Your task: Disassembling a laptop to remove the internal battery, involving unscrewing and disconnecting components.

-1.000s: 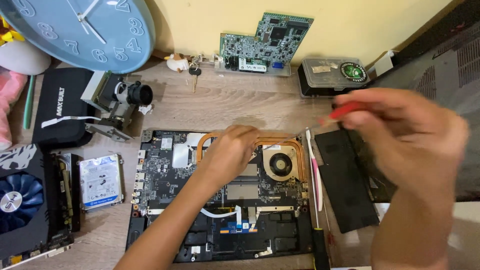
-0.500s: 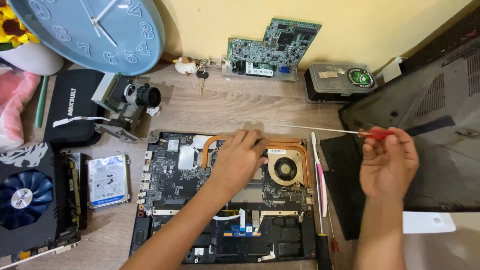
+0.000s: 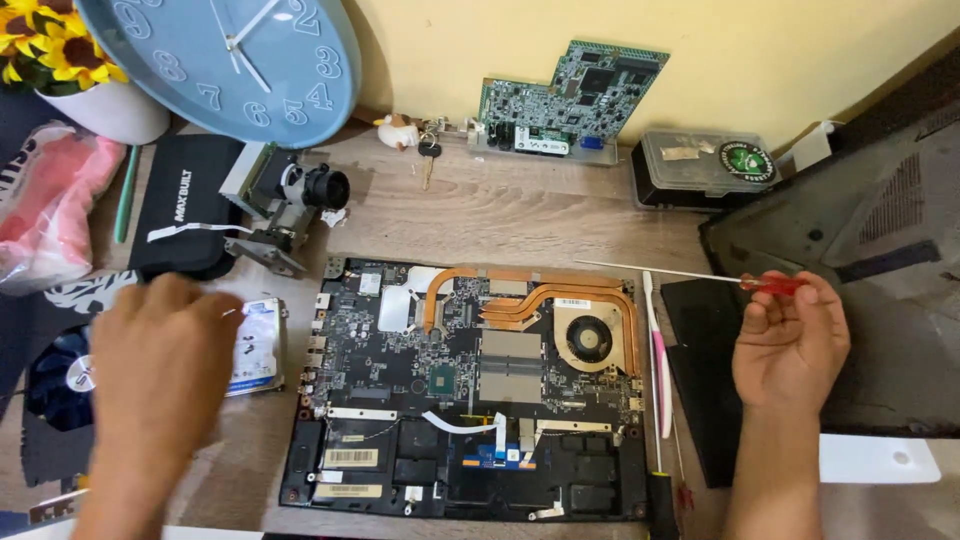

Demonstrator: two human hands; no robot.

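Right hand [image 3: 790, 345] pinching red-handled screwdriver [image 3: 700, 277], shaft pointing 9 o'clock over opened laptop board [image 3: 470, 385]. Left hand [image 3: 155, 360] spread, blurred, above hard drive [image 3: 255, 345] at board's 9 o'clock. Likely between screws; next needs tip seated squarely.

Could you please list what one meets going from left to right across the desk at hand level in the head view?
Left hand → hard drive → opened laptop board → pink toothbrush → right hand holding a red-handled screwdriver.

Single head view, looking steeply down, close over wooden desk [image 3: 520, 215], facing wall
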